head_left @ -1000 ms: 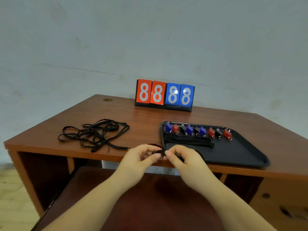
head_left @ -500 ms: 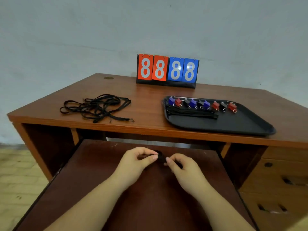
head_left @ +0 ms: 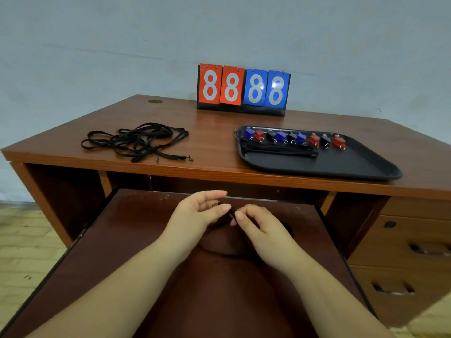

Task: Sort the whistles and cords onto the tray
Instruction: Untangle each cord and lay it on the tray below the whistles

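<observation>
Head view: brown wooden bench point(head_left: 219, 164) against a pale blue-grey wall point(head_left: 97, 45), drawers at right, pull-out shelf point(head_left: 122, 240) below the top. Flip scoreboard point(head_left: 242, 90) at the back reads 8888, two red cards, two blue. Black tray point(head_left: 341, 167) on the right holds a row of whistles point(head_left: 292, 138), blue, red and black, with folded cords point(head_left: 278, 150) in front. Loose black cords point(head_left: 136, 141) lie tangled on the left. Over the shelf, left hand point(head_left: 195, 215) and right hand point(head_left: 261, 228) pinch a small black cord piece point(head_left: 231, 212) between thumb and fingers.
</observation>
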The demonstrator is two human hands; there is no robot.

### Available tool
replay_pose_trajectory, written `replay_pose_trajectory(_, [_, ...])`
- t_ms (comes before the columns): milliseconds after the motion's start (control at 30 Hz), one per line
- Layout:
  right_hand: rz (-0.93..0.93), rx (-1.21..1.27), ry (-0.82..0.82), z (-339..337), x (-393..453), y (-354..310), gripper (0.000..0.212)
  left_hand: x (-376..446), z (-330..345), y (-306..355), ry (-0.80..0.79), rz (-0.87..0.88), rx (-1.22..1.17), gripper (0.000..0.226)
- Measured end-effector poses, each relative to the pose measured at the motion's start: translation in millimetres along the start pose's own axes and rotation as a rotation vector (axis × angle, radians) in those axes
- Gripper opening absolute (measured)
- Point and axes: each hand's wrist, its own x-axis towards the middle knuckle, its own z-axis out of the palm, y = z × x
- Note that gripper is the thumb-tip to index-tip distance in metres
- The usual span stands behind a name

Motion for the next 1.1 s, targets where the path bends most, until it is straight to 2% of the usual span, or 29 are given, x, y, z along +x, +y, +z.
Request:
replay_pose_trajectory(233, [-0.004,0.065,-0.045,6,-2,-1,0.025,1,5,-1,-0.005,-0.16,-0.273,0.021])
replay_pose_trajectory(367, [0.012,0.093,-0.063,8,-3,-5,0.026,-3,8,-1,-0.086,-0.226,-0.194,0.02])
replay_pose_trajectory(567, [0.016,0.156,-0.09,13,-3,-4,0.023,-5,11,1,-0.12,-0.18,-0.188,0.03])
replay_pose_trajectory(767, [-0.043,0.1,-0.115,11,-2,-7,0.021,0,10,10,-0.064,-0.266,-0.576,0.027])
replay_pose_trajectory(900, [-0.034,0.035,-0.114,7,-3,-8,0.027,5,0,16,-0.036,-0.228,-0.751,0.028])
replay_pose_trajectory(1000, [-0.007,-0.034,-0.111,4,-3,-6,0.032,13,-14,18,0.025,-0.158,-0.656,0.028])
replay_pose_trajectory(1100, [0.029,-0.097,-0.131,-3,-2,-1,0.033,21,-34,12,0.085,-0.003,-0.218,0.03])
